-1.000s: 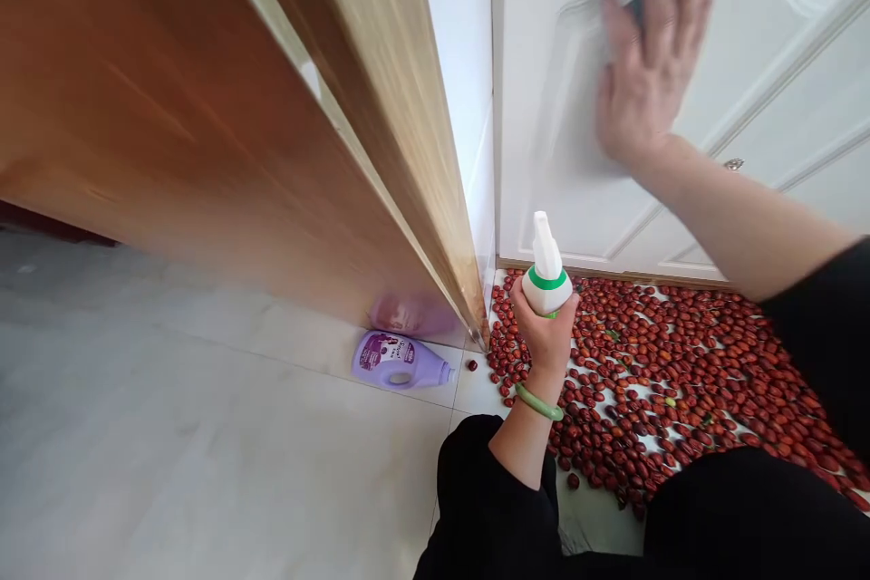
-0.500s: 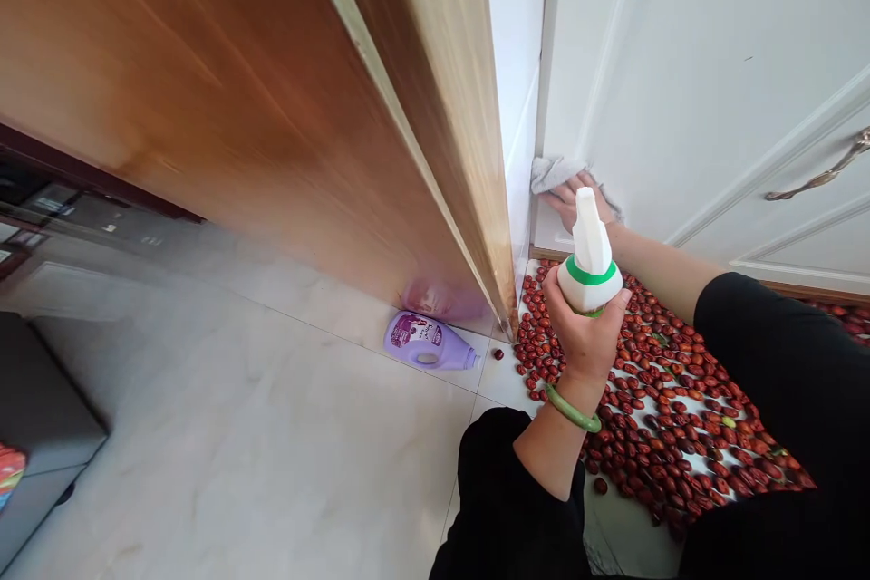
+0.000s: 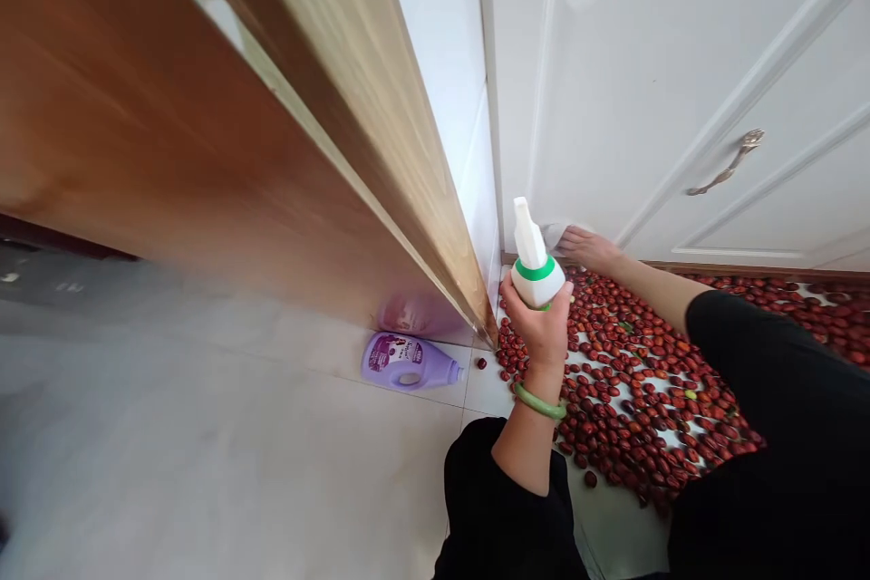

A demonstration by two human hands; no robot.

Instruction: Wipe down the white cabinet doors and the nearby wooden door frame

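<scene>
My left hand (image 3: 542, 326), with a green bangle at its wrist, is wrapped round a white spray bottle (image 3: 538, 276) with a green band, held upright above the floor. My right hand (image 3: 590, 249) presses a pale grey cloth (image 3: 554, 236) against the bottom of the white cabinet door (image 3: 612, 109), close to its left corner. The bottle's nozzle stands in front of part of the cloth. Below both hands, many red jujubes (image 3: 632, 381) lie spread over the floor.
A purple detergent bottle (image 3: 401, 362) lies on its side on the tiled floor (image 3: 272, 471). A wooden door (image 3: 237, 154) and its edge stand at the left. The cabinet has a metal handle (image 3: 727, 165). One loose jujube (image 3: 482, 363) lies by the door.
My right hand and the cloth have moved down the cabinet door to its lower edge. The view has shifted; my left hand still holds the spray bottle.
</scene>
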